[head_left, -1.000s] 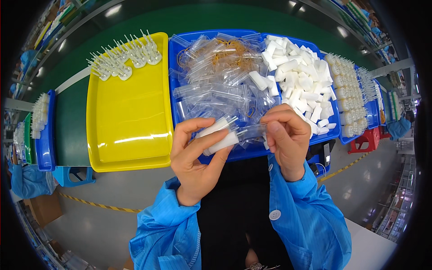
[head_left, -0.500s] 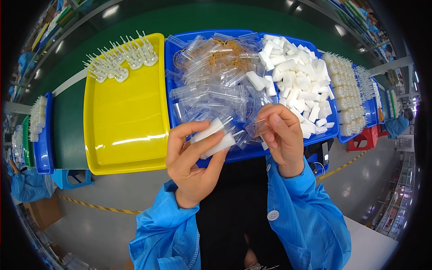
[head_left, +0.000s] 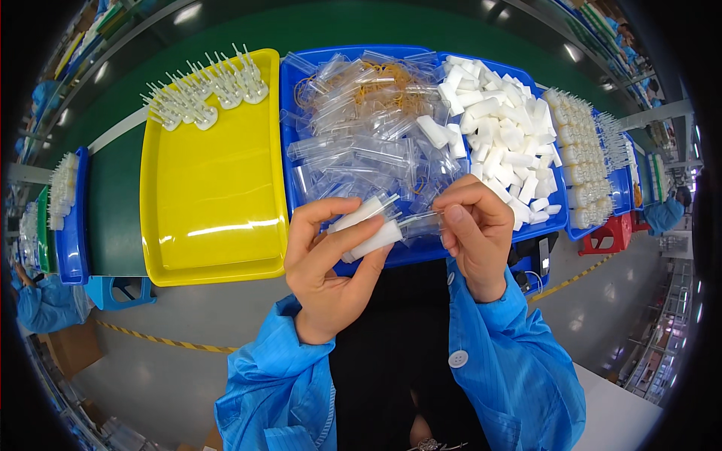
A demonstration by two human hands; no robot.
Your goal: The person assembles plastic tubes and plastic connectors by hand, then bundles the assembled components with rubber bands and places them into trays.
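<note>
My left hand point(head_left: 327, 259) grips two white plastic plunger pieces point(head_left: 368, 225), held side by side between thumb and fingers. My right hand point(head_left: 474, 229) pinches a clear plastic tube point(head_left: 420, 222) whose end meets the lower white piece. Both hands hover over the near edge of a blue tray point(head_left: 421, 252). That tray holds a heap of clear tubes point(head_left: 361, 139) with rubber bands on its left and a pile of white pieces point(head_left: 500, 139) on its right.
A yellow tray point(head_left: 210, 210) lies to the left, with finished white-and-clear parts point(head_left: 203, 94) at its far end. Rows of parts fill a blue tray point(head_left: 590, 161) on the right and another blue tray point(head_left: 71, 218) on the far left. A blue-sleeved co-worker point(head_left: 41, 304) sits at the left.
Both hands have shifted a little toward me and to the left. The clear tube in my right hand has come closer against the white piece in my left.
</note>
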